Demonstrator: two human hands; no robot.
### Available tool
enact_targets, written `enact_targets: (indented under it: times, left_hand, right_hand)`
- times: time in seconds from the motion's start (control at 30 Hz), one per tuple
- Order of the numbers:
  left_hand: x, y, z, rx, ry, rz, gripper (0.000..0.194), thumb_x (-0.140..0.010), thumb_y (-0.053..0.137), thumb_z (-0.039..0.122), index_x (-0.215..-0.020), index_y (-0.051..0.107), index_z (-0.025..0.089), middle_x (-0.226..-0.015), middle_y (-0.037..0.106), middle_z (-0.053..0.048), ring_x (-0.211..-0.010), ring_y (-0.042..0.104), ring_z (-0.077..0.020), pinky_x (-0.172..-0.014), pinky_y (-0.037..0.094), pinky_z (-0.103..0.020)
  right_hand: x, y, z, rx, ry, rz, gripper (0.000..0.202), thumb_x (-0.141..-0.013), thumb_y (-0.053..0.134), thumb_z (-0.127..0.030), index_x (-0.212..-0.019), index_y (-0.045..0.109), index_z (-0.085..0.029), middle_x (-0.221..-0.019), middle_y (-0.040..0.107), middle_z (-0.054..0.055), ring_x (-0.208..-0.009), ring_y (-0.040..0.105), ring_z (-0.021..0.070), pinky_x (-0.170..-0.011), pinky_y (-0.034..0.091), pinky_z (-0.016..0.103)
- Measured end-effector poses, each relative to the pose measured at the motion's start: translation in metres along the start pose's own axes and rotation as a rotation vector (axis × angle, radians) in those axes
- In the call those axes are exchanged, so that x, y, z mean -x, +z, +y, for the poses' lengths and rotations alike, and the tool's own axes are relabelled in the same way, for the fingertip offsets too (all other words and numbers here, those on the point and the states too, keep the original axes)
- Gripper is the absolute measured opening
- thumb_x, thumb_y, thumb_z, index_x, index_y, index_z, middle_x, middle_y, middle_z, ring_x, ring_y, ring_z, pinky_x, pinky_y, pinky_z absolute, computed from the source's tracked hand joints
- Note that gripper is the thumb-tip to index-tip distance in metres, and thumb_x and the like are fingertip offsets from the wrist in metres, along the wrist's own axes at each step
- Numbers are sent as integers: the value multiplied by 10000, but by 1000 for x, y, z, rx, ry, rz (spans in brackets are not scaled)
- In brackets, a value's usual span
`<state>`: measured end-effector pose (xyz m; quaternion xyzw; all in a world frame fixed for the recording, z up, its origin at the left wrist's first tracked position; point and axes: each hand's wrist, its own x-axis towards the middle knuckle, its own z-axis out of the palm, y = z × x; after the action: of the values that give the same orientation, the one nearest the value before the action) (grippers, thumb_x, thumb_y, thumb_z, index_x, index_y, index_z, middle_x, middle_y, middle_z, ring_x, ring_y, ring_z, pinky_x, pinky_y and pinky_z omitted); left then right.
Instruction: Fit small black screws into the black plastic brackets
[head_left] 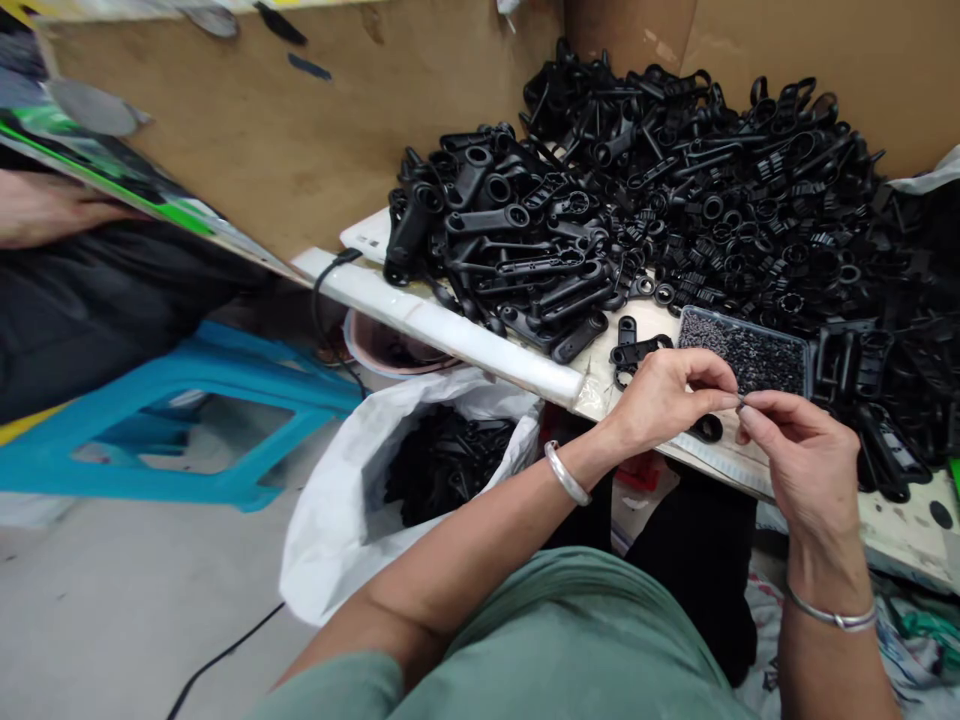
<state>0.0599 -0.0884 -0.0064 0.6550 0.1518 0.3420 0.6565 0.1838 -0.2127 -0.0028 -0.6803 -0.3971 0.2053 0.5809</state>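
My left hand (675, 390) and my right hand (802, 440) meet at their fingertips over the front edge of the table. Both pinch at the same spot, where a tiny dark piece (740, 402) shows between them; it is too small to name. Just behind the fingers lies a clear box (806, 385) filled with small dark parts. Black plastic parts with ring-shaped ends (641, 350) lie beside my left hand. A black ring (706, 429) sits on the table below the fingertips, partly hidden by my left hand.
A large heap of black plastic parts (675, 200) covers the table against cardboard walls (825, 40). A white sack (322, 530) of black parts stands open below the table's edge. At left are a blue stool (187, 390) and another person's hand (60, 210).
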Motion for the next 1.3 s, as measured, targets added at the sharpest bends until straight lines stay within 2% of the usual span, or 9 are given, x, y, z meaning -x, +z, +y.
enact_targets:
  times: [0.37, 0.5, 0.67, 0.87, 1.0, 1.07, 1.17, 1.23, 1.3]
  left_hand:
    - [6, 3, -1, -69, -13, -5, 43, -777, 711, 111, -744, 701, 137, -769, 710, -9, -730, 635, -111, -692, 495, -222]
    - [8, 5, -1, -85, 18, 12, 60, -782, 709, 99, -734, 702, 136, -756, 708, -3, -722, 632, -105, -687, 487, -218]
    - [10, 7, 1, -144, 18, 10, 84, -778, 705, 82, -726, 707, 148, -761, 720, 1, -735, 649, -113, -711, 505, -226]
    - [14, 9, 1, -177, 40, 17, 93, -797, 695, 76, -755, 713, 157, -800, 734, 3, -773, 671, -117, -764, 524, -229]
    - [18, 5, 2, -208, 79, -38, 101, -824, 672, 56, -798, 712, 146, -843, 749, -9, -807, 691, -120, -777, 534, -215]
    - [23, 0, 4, -288, 133, -55, 82, -855, 664, 82, -859, 712, 148, -909, 761, -23, -858, 702, -130, -822, 541, -229]
    - [33, -13, 6, -564, 300, -47, 88, -909, 627, 126, -963, 696, 134, -1017, 755, -64, -985, 685, -164, -934, 517, -288]
    - [40, -21, 4, -785, 378, -92, 105, -925, 613, 150, -998, 680, 115, -1057, 740, -92, -1040, 657, -204, -971, 492, -346]
    - [46, -26, -1, -959, 377, -167, 121, -932, 597, 156, -1016, 669, 109, -1069, 730, -100, -1055, 633, -237, -951, 480, -379]
  right_hand:
    - [5, 2, -4, 161, -54, 55, 137, -754, 780, -315, -858, 758, -228, -725, 705, -2, -588, 630, 136, -585, 559, 279]
    - [11, 4, -5, 274, -85, 103, 157, -805, 741, -353, -890, 769, -224, -676, 695, -3, -564, 628, 145, -564, 548, 285]
    - [18, 2, -9, 457, -175, 94, 187, -856, 682, -377, -930, 773, -231, -717, 727, 11, -599, 668, 172, -620, 564, 318]
    - [19, 5, -11, 572, -219, 120, 186, -877, 641, -368, -921, 763, -235, -765, 743, 24, -623, 678, 184, -685, 562, 349]
    - [19, 7, -11, 574, -203, 150, 166, -857, 658, -355, -853, 760, -224, -678, 715, 11, -561, 642, 165, -625, 529, 322]
    - [20, 4, -10, 539, -158, 169, 157, -835, 680, -357, -834, 760, -222, -650, 700, 2, -542, 625, 155, -584, 507, 302]
    - [21, -4, -4, 507, -78, 182, 156, -804, 704, -360, -824, 765, -218, -617, 681, -8, -516, 596, 141, -525, 474, 274]
    - [22, -9, 0, 524, -62, 156, 160, -792, 709, -362, -806, 765, -213, -604, 677, -9, -499, 582, 135, -502, 463, 265]
    - [23, -10, 5, 562, -94, 102, 153, -795, 700, -351, -785, 760, -210, -620, 690, -5, -503, 590, 136, -516, 479, 265]
